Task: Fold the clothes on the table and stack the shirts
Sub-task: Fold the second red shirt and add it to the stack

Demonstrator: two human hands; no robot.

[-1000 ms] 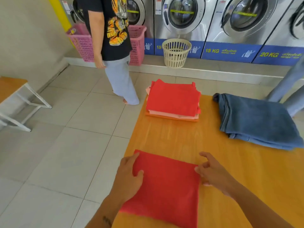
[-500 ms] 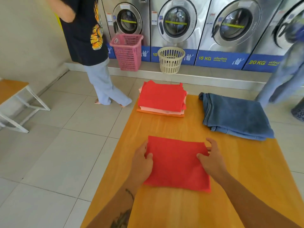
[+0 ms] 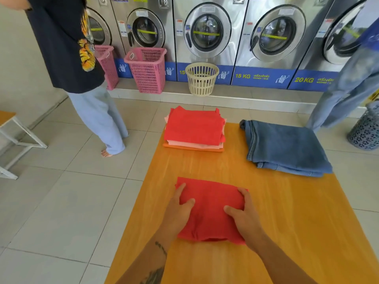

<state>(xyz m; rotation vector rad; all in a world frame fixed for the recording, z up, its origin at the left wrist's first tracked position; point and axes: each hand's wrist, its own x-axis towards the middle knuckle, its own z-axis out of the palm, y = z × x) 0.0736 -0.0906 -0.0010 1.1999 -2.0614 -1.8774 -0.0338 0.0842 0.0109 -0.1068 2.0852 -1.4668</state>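
A folded red shirt (image 3: 211, 203) lies on the orange wooden table (image 3: 287, 232) near its front. My left hand (image 3: 178, 212) grips the shirt's left side, thumb on top. My right hand (image 3: 244, 216) grips its right side the same way. Both hands pinch the cloth inward, and its near edge bunches slightly. At the table's far left corner sits a stack of folded shirts (image 3: 194, 130), red on top, pink and orange beneath. Folded blue jeans (image 3: 285, 146) lie at the far right.
A person in a black shirt and light trousers (image 3: 88, 83) stands on the tiled floor left of the table. Another person's legs (image 3: 348, 89) are at the far right. Pink baskets (image 3: 147, 68) and a cream basket (image 3: 202, 78) stand before the washing machines. A bench (image 3: 12, 140) is at left.
Both hands moved from the shirt's outer edges onto it and closed on its sides. The shirt looks narrower and bunched. The standing person stepped closer on the left.
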